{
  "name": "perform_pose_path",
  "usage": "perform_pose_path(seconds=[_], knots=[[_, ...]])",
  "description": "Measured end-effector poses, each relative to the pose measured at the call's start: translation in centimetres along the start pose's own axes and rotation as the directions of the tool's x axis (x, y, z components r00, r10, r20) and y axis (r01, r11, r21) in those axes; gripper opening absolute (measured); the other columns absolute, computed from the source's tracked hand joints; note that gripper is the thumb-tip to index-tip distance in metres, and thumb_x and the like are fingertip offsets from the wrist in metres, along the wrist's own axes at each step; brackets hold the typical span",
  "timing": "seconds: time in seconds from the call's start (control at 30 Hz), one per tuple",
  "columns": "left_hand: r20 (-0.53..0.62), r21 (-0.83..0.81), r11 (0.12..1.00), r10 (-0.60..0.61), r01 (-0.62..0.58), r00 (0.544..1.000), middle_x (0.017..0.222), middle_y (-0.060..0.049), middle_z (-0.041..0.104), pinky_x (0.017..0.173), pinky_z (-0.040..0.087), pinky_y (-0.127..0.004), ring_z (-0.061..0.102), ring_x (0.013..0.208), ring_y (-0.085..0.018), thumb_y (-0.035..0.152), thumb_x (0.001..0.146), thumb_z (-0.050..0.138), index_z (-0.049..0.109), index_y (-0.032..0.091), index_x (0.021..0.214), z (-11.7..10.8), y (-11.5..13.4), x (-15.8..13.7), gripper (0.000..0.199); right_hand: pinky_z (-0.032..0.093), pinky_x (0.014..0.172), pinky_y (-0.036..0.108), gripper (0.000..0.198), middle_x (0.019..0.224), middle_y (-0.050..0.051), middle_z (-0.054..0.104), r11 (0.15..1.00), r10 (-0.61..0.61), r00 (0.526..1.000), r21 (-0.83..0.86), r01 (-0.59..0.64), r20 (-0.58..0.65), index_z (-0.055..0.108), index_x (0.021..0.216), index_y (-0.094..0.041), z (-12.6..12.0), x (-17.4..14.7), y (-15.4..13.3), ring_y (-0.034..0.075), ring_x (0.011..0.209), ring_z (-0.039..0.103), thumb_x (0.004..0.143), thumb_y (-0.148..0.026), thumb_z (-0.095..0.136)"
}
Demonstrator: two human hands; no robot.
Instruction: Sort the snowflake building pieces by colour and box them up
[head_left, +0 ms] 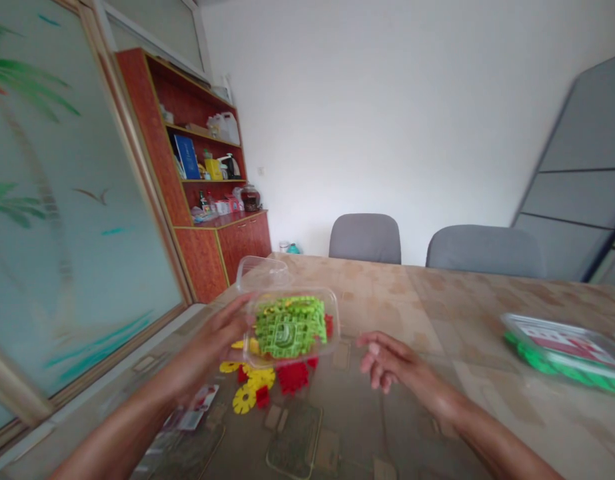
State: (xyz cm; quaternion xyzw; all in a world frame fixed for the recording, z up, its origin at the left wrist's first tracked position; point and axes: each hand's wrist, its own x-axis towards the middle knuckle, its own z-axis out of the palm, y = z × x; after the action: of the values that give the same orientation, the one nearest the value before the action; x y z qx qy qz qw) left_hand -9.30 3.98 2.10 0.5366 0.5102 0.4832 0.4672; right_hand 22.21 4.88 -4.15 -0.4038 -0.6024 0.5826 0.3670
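My left hand point(232, 323) grips the left side of a clear plastic container point(334, 313), tilted toward me above the table. Inside it are green lattice-like plastic pieces point(290, 328), with some red showing at the right. Below and behind the container, yellow flower-shaped plastic pieces point(244, 398) and red plastic pieces point(293, 378) lie on the table. My right hand point(384, 360) hovers to the right of the container, apart from it, fingers loosely bent and holding nothing. Motion blurs both hands slightly.
A clear plastic lid or tub point(262, 272) stands behind the container. At right lies a packed box of green pieces point(567, 350) with a label. A printed card point(202, 400) and clear plastic point(177, 447) lie front left. Two grey chairs point(365, 237) line the far edge.
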Motion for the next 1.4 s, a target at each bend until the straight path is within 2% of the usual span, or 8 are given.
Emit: perform_pose_path(seconds=[0.17,0.33,0.47,0.7,0.87,1.07,1.23,1.4], knots=[[-0.185,0.419,0.885,0.3,-0.201,0.936,0.115,-0.01,0.062,0.07,0.057,-0.038,0.064,0.098,-0.029,0.051,0.075,0.061,0.04,0.022,0.136,-3.0,-0.1,3.2,0.071,0.036,0.046,0.02,0.057,0.071,0.0,0.06,0.997,0.063,0.998,-0.048,-0.064,-0.015,0.058,0.094,-0.016,0.1,0.1,3.5,0.01,0.053,0.055,0.072,-0.068,0.058],[-0.082,0.847,0.486,0.524,-0.218,0.848,0.111,-0.008,0.064,0.082,0.053,-0.038,0.067,0.09,-0.026,0.044,0.078,0.057,0.041,0.023,0.136,-3.0,-1.6,4.0,0.064,0.033,0.043,0.019,0.053,0.068,-0.001,0.059,0.996,0.064,0.998,-0.061,-0.064,-0.004,0.059,0.089,-0.016,0.0,0.2,4.4,0.008,0.05,0.053,0.072,-0.067,0.058],[0.046,0.915,0.311,0.553,-0.258,0.832,0.127,-0.011,0.056,0.076,0.055,-0.034,0.068,0.084,-0.023,0.039,0.083,0.053,0.036,0.024,0.139,-2.4,-3.0,3.4,0.061,0.033,0.043,0.019,0.053,0.068,0.0,0.06,0.996,0.057,0.998,-0.075,-0.056,0.017,0.059,0.088,-0.016,-0.1,0.3,4.5,0.008,0.049,0.052,0.071,-0.067,0.059],[0.156,0.936,0.168,0.589,-0.309,0.793,0.134,-0.012,0.051,0.09,0.049,-0.039,0.059,0.108,-0.03,0.039,0.085,0.051,0.034,0.023,0.14,-1.7,-2.5,2.8,0.06,0.033,0.044,0.019,0.052,0.068,-0.001,0.059,0.994,0.063,0.998,-0.094,-0.062,0.015,0.059,0.087,-0.017,-0.1,0.3,4.4,0.008,0.048,0.051,0.07,-0.066,0.059],[0.073,0.936,0.242,0.581,-0.258,0.811,0.139,-0.01,0.046,0.08,0.052,-0.036,0.067,0.09,-0.027,0.045,0.086,0.051,0.028,0.028,0.144,-1.5,-1.0,2.4,0.064,0.033,0.044,0.02,0.05,0.067,-0.001,0.058,0.993,0.064,0.998,-0.101,-0.063,0.004,0.059,0.086,-0.018,0.0,0.3,4.4,0.008,0.048,0.05,0.071,-0.065,0.059],[-0.107,0.854,0.456,0.625,-0.25,0.773,0.119,-0.005,0.062,0.07,0.053,-0.03,0.068,0.067,-0.019,0.047,0.082,0.058,0.034,0.028,0.14,-1.1,1.0,5.1,0.065,0.033,0.044,0.019,0.045,0.067,-0.002,0.059,0.992,0.07,0.997,-0.106,-0.071,-0.012,0.059,0.085,-0.019,0.1,0.4,4.4,0.007,0.047,0.05,0.071,-0.061,0.062],[-0.187,0.725,0.669,0.418,-0.162,0.889,0.109,-0.004,0.066,0.075,0.052,-0.027,0.065,0.093,-0.02,0.043,0.09,0.051,0.039,0.022,0.135,2.1,2.1,10.8,0.051,0.032,0.043,0.019,0.04,0.066,-0.003,0.058,0.99,0.072,0.997,-0.122,-0.076,-0.032,0.059,0.085,-0.018,0.0,0.5,4.7,0.007,0.045,0.049,0.073,-0.056,0.059],[-0.203,0.713,0.699,0.277,-0.052,0.939,0.107,-0.008,0.064,0.069,0.055,-0.031,0.065,0.084,-0.018,0.04,0.093,0.051,0.047,0.014,0.127,6.3,0.9,16.7,0.042,0.032,0.042,0.019,0.037,0.064,-0.003,0.057,0.99,0.073,0.996,-0.12,-0.078,-0.042,0.058,0.083,-0.019,0.1,0.6,4.9,0.007,0.044,0.048,0.072,-0.054,0.06]])
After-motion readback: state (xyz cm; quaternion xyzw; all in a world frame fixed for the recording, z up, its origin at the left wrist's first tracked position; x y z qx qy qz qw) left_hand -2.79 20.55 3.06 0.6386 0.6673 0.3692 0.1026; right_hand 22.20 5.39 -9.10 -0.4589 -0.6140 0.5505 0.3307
